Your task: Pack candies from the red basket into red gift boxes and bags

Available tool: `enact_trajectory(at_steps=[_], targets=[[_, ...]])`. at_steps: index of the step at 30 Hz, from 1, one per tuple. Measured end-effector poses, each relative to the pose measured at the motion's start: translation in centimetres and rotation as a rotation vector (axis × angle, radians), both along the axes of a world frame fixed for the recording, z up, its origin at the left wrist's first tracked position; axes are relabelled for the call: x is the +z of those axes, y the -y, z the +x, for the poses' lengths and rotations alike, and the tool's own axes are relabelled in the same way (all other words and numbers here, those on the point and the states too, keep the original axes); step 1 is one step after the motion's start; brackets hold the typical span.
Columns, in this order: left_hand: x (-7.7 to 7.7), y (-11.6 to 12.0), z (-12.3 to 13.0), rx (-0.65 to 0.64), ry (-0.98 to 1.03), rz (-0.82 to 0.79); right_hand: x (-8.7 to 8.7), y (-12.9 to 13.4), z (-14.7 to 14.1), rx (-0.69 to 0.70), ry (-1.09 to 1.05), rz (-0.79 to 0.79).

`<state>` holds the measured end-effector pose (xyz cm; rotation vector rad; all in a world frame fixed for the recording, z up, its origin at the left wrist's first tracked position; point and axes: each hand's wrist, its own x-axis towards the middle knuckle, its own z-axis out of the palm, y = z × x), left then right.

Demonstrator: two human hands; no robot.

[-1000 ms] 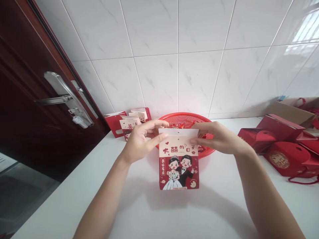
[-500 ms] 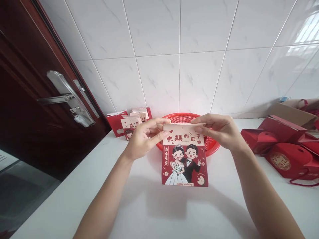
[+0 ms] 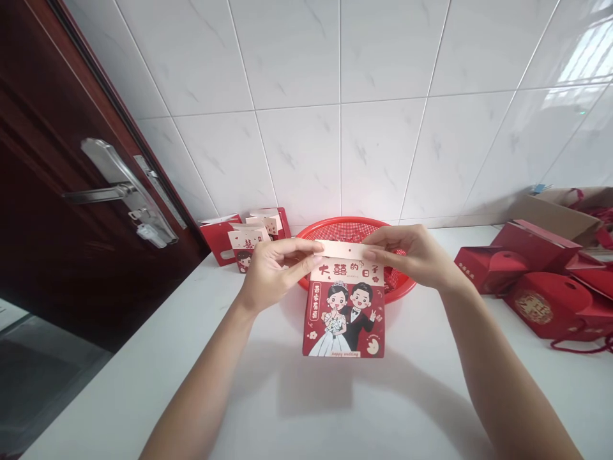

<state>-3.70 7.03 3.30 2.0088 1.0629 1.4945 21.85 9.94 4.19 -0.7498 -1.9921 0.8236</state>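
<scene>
gripping the bag (image 3: 343, 319) by its flap (image 3: 345, 250), both hands (image 3: 268, 271) (image 3: 416, 257) pinch closed, forearms (image 3: 205, 377) (image 3: 488, 351) slanted inward.

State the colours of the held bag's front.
The bag is pale pink above and red below; the head view shows it best.

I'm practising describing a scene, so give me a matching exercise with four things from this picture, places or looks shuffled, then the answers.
Things:
1. Printed bag
2. Plastic basket
3. Cardboard box
4. Door handle

Places or looks:
A. Brown, at the picture's right edge
B. Silver, on the picture's left side
C. Held near its top by left hand and right hand
D. Red, full of small holes

Pairs: 1-C, 2-D, 3-A, 4-B
</scene>
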Motion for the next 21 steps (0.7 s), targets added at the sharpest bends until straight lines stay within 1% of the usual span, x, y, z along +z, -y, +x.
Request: enact_trajectory(at_steps=[5, 7, 10, 13, 16, 18, 19, 21], targets=[[0.5, 0.2, -0.1, -0.092, -0.061, -0.008, 0.4, 0.9, -0.3, -0.051, -0.013, 0.128], [0.6, 0.3, -0.1, -0.089, -0.054, 0.02, 0.6, 1.3, -0.4, -0.044, -0.026, 0.139], [0.7, 0.6, 0.1, -0.06, -0.02, 0.088, 0.9, 1.9, -0.6, -0.007, -0.014, 0.102], [0.6, 1.0, 0.2, -0.037, 0.005, 0.203, 1.1, 2.0, -0.8, 0.049, 0.104, 0.084], [0.5, 1.3, 0.3, -0.017, 0.049, 0.278, 1.3, 2.2, -0.8, 0.065, 0.167, 0.14], [0.5, 1.4, 0.3, -0.032, 0.088, 0.281, 1.5, 2.5, -0.3, 0.04, 0.1, 0.216], [0.6, 1.4, 0.3, -0.052, 0.103, 0.271, 1.7, 2.7, 0.2, 0.004, 0.04, 0.266], [0.7, 1.5, 0.2, -0.095, 0.101, 0.249, 2.1, 3.0, 1.9, -0.131, -0.118, 0.378]])
